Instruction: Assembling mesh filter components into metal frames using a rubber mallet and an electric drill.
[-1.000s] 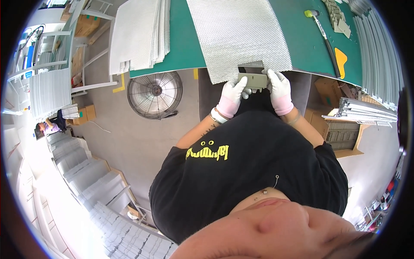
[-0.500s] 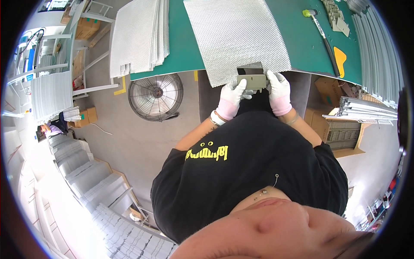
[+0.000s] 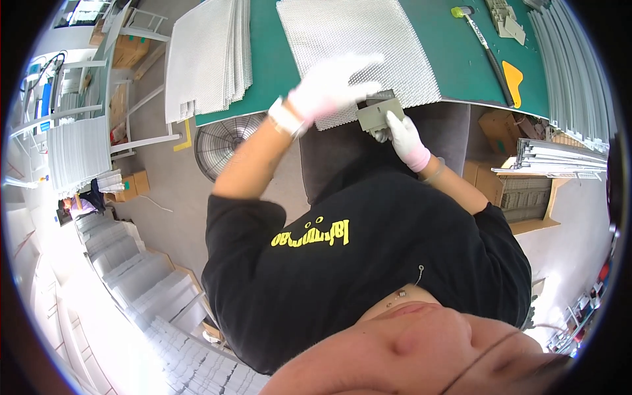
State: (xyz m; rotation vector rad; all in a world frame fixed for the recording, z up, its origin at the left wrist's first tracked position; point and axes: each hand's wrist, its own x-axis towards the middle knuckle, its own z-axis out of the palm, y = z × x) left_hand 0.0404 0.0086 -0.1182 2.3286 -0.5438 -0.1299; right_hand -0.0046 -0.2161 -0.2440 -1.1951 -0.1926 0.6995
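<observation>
Left hand [image 3: 337, 84] blurred, far end of mesh sheet [image 3: 368, 33] cut off by the frame, right hand [image 3: 408, 138] fingers partly behind olive part [image 3: 380, 117], fan [image 3: 217, 148] half-hidden by left forearm [image 3: 253, 161]

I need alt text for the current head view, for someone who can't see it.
A gloved right hand grips a greenish part near a green table, while the blurred left hand is spread over a silver mesh sheet. A hammer lies to the right.

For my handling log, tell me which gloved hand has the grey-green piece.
The right hand, closed on the grey-green piece. The left hand is open and blurred over the mesh sheet, holding nothing visible.
</observation>
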